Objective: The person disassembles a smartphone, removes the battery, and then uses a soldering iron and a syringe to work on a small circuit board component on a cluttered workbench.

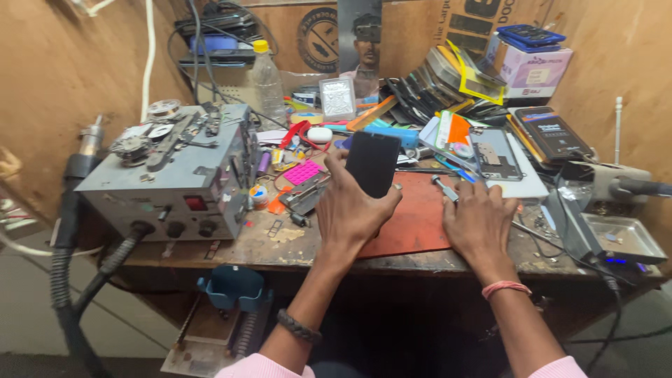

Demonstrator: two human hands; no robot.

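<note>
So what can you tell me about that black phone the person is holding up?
The black phone is a flat, dark rectangular slab with rounded corners and a plain, matte-looking surface; no lit display shows. The left hand holds it tilted upright above the red mat, gripping its lower part, fingers wrapped along its edges. The right hand rests apart on the bench, not touching it. Clutter of tools and parts lies behind.

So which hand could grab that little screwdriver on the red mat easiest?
Probably the right hand. It lies flat on the red mat with its fingertips right beside the screwdriver and holds nothing. The left hand is busy holding up the black phone.
</note>
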